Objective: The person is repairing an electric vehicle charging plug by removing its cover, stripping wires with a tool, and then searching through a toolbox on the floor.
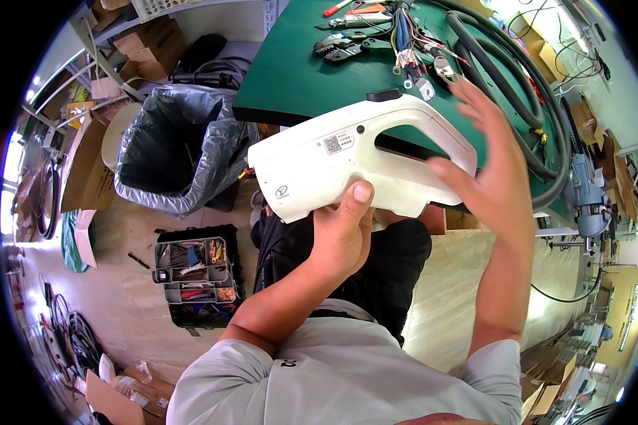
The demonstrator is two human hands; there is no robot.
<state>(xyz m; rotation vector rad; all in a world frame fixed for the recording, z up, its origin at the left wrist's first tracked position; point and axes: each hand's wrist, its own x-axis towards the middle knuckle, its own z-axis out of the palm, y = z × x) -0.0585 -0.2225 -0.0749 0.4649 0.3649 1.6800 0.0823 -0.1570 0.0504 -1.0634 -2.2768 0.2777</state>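
A white gun-shaped plastic housing (301,170) with a loop handle and a black button on top is held up in front of me, at the near edge of the green table. My left hand (342,230) grips its underside, thumb pressed on the near side. Bits of red and yellow show at its left end. By the loop handle's right end, my right hand (500,159) is open, fingers spread; whether it touches the handle I cannot tell. Behind the housing lie stripped wires with metal lugs (406,60) and a thick black cable (561,134) in loops.
Pliers (340,48) and other hand tools lie on the green table (283,78). A bin lined with a grey bag (227,159) stands left of it. On the floor sits an open toolbox (195,273). A blue-grey vise (592,198) is at the right.
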